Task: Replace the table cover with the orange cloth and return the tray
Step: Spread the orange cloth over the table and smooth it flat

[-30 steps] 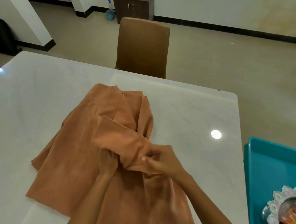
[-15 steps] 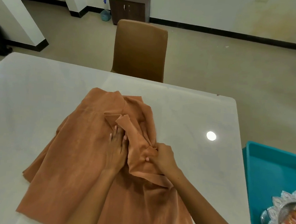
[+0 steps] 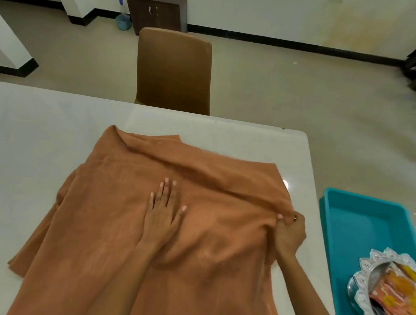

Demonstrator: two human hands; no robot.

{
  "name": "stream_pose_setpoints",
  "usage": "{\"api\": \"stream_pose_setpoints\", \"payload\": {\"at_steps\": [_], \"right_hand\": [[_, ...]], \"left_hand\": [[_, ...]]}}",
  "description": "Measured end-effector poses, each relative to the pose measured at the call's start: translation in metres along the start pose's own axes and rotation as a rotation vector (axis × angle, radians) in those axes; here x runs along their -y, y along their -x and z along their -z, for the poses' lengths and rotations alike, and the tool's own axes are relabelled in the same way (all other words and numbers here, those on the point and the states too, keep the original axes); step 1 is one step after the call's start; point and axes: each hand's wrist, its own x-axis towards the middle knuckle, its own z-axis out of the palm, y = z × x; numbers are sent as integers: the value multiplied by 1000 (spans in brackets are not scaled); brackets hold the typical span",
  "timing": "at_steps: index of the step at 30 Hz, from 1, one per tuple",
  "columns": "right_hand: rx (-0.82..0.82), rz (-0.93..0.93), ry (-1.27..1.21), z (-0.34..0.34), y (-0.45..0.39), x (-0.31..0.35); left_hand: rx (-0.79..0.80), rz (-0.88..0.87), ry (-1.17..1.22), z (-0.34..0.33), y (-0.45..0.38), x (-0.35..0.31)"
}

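Cloth (image 3: 114, 214), orange, lies partly spread and rumpled on the white table (image 3: 31, 130), its near part running off the frame's bottom. Left hand (image 3: 163, 213) presses flat on it, fingers straight. Right hand (image 3: 290, 233) pinches a raised fold near the right table edge. Beside that edge sits the teal tray (image 3: 359, 224), holding a silver plate (image 3: 365, 286).
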Motion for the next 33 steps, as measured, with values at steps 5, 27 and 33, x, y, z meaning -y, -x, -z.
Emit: {"api": "stream_pose_setpoints", "payload": {"at_steps": [5, 27, 33], "right_hand": [[226, 592, 409, -3, 63, -37], [758, 1225, 643, 111, 107, -171], [991, 671, 629, 107, 70, -31]], "left_hand": [[65, 13, -112, -9, 3, -1], [345, -689, -85, -38, 210, -58], [257, -437, 361, 18, 177, -79]]}}
